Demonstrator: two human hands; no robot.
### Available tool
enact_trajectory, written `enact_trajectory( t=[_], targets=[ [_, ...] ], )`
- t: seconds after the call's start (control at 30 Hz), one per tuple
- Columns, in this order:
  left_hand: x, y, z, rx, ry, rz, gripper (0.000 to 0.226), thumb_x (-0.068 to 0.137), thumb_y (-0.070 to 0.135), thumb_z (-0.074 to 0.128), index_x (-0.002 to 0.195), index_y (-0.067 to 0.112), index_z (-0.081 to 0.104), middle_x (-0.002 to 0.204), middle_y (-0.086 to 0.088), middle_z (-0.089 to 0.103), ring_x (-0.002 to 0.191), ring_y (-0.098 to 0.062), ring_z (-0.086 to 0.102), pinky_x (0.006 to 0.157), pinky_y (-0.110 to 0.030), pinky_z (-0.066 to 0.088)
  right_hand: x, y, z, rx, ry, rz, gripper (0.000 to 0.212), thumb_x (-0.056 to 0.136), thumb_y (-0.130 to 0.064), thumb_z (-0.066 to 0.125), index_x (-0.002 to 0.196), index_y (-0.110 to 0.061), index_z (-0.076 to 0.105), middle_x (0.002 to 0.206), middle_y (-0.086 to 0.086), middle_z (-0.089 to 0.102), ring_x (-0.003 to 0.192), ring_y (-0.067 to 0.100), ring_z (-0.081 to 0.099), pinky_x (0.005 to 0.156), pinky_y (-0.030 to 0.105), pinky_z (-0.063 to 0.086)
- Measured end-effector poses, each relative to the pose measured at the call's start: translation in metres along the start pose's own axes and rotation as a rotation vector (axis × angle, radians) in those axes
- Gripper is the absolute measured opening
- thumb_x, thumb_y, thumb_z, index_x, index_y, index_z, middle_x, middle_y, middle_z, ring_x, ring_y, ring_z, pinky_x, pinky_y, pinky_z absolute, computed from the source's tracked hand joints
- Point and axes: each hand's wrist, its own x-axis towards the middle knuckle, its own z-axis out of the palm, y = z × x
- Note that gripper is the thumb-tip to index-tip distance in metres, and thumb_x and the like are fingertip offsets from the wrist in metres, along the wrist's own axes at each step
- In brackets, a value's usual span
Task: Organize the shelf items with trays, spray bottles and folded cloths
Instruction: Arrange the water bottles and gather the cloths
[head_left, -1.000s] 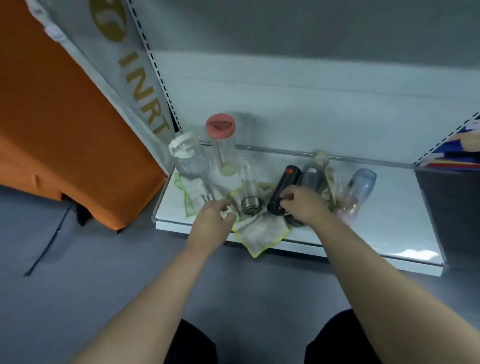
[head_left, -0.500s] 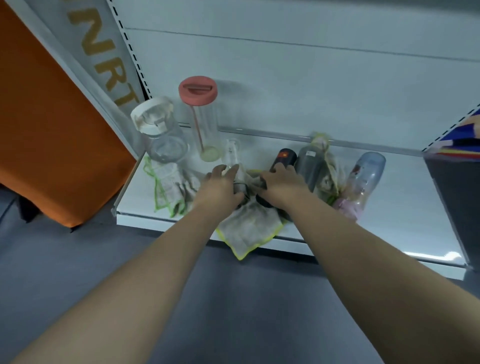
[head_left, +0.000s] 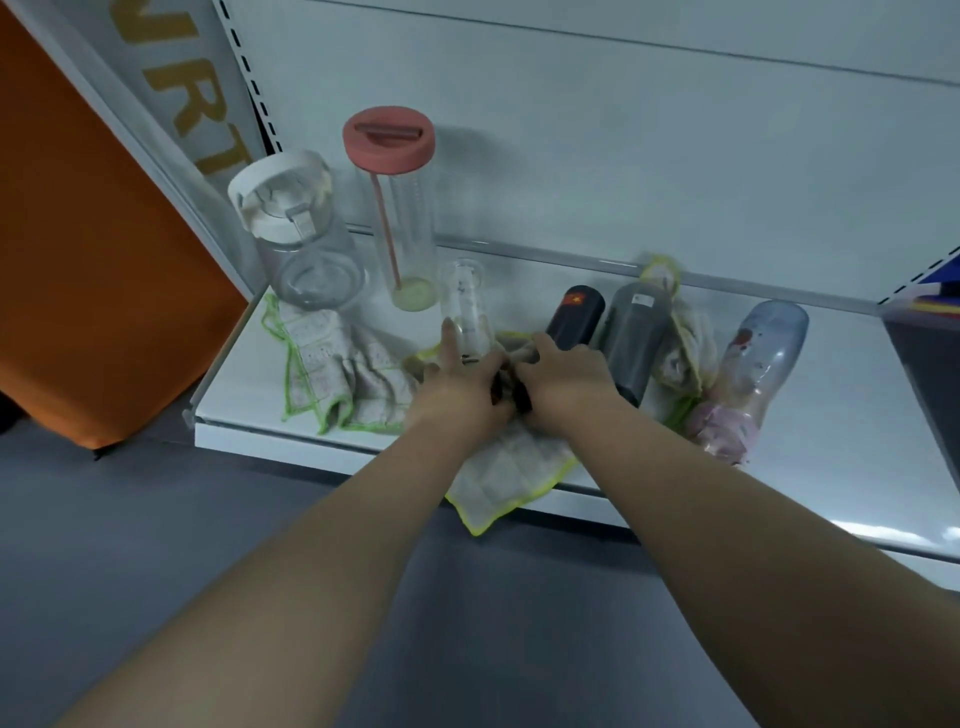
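On the white shelf (head_left: 244, 415), my left hand (head_left: 460, 387) grips the lower end of a small clear bottle (head_left: 462, 301), one finger lying along its side. My right hand (head_left: 566, 382) grips the near end of a black bottle (head_left: 576, 314) that lies flat. Both hands touch over a yellow-edged cloth (head_left: 511, 475) that hangs over the shelf's front edge. A green-edged cloth (head_left: 332, 374) lies crumpled at the left. To the right lie a grey bottle (head_left: 636, 332), a bunched cloth (head_left: 683, 343) and a pale blue bottle with a pink end (head_left: 763, 364).
A wide clear jar with a white lid (head_left: 291, 218) and a tall clear jar with a pink lid (head_left: 392, 156) stand at the shelf's back left. An orange panel (head_left: 88, 260) flanks the left, a dark divider (head_left: 924, 374) the right. Grey floor lies below.
My left hand left the cloth and took hold of the small clear bottle. My right hand slid left along the black bottle until both hands met. The view moved closer to the shelf.
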Motion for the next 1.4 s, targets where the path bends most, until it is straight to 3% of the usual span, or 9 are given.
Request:
enact_trajectory(
  t=[0.13,0.33,0.47,0.67,0.8,1.0,1.13,1.27,1.4],
  targets=[
    [0.004,-0.002,-0.002,0.068,0.058,0.017,0.040,0.090,0.035,0.062,0.128,0.032,0.050,0.164,-0.017,-0.005,0.113,-0.046,0.053,0.087,-0.043,0.050,0.000,-0.004,0.005,0.040,0.015,0.067,0.049,0.092,-0.020,0.062,0.137,-0.026,0.044,0.138,0.009,0.032,0.105,0.040,0.048,0.083,0.042,0.037],
    [0.008,-0.015,-0.024,0.001,0.043,0.017,0.059,0.075,0.041,0.068,0.129,0.038,0.043,0.156,-0.012,0.021,0.102,-0.040,0.059,0.079,-0.036,0.050,-0.005,0.005,0.002,0.388,0.103,0.149,0.046,0.085,-0.018,0.068,0.123,-0.027,0.044,0.141,0.013,0.022,0.097,0.040,0.049,0.074,0.040,0.042],
    [0.004,-0.019,-0.044,-0.071,0.037,0.048,0.082,0.073,0.042,0.071,0.144,0.033,0.031,0.150,-0.005,0.033,0.117,-0.034,0.055,0.092,-0.044,0.052,-0.016,0.013,-0.015,0.589,0.102,0.158,0.045,0.078,-0.027,0.070,0.116,-0.026,0.046,0.131,0.010,0.027,0.093,0.038,0.054,0.077,0.038,0.049],
    [-0.011,-0.008,-0.070,-0.061,0.136,0.058,0.070,0.080,0.038,0.073,0.141,0.026,0.041,0.140,-0.012,0.033,0.111,-0.035,0.058,0.091,-0.039,0.052,-0.035,0.023,-0.041,0.756,0.191,0.179,0.051,0.081,-0.038,0.069,0.123,-0.023,0.044,0.125,0.009,0.037,0.102,0.033,0.054,0.089,0.041,0.050],
    [-0.012,0.000,-0.090,-0.033,0.159,0.084,0.059,0.079,0.034,0.071,0.133,0.024,0.048,0.127,-0.010,0.042,0.095,-0.026,0.056,0.080,-0.029,0.045,-0.045,0.028,-0.053,0.893,0.267,0.265,0.049,0.085,-0.040,0.063,0.123,-0.018,0.043,0.117,0.010,0.043,0.098,0.031,0.051,0.080,0.036,0.046],
    [-0.011,0.007,-0.106,-0.060,0.160,0.052,0.056,0.079,0.034,0.071,0.131,0.026,0.053,0.126,-0.010,0.039,0.101,-0.029,0.059,0.093,-0.033,0.051,-0.051,0.040,-0.058,1.070,0.354,0.421,0.057,0.090,-0.036,0.059,0.138,-0.016,0.038,0.131,0.014,0.045,0.105,0.030,0.050,0.080,0.033,0.041],
    [-0.006,0.017,-0.118,-0.045,0.205,0.041,0.061,0.079,0.036,0.071,0.133,0.024,0.046,0.119,-0.011,0.044,0.098,-0.031,0.057,0.084,-0.034,0.048,-0.046,0.050,-0.056,1.136,0.404,0.472,0.065,0.092,-0.035,0.059,0.148,-0.015,0.032,0.139,0.009,0.047,0.119,0.028,0.051,0.080,0.028,0.035],
    [0.002,0.025,-0.124,-0.095,0.282,0.040,0.056,0.079,0.035,0.070,0.125,0.018,0.042,0.104,-0.006,0.048,0.090,-0.029,0.053,0.073,-0.035,0.044,-0.035,0.050,-0.054,1.192,0.451,0.474,0.075,0.091,-0.030,0.063,0.154,-0.015,0.025,0.149,0.009,0.040,0.131,0.029,0.045,0.091,0.031,0.039],
    [0.015,0.027,-0.119,-0.112,0.341,0.052,0.048,0.082,0.040,0.067,0.119,0.018,0.044,0.107,-0.005,0.050,0.094,-0.031,0.056,0.075,-0.036,0.045,-0.016,0.045,-0.048,1.172,0.528,0.447,0.067,0.085,-0.033,0.070,0.142,-0.010,0.041,0.134,0.010,0.053,0.121,0.028,0.053,0.086,0.031,0.042]
  ],
)
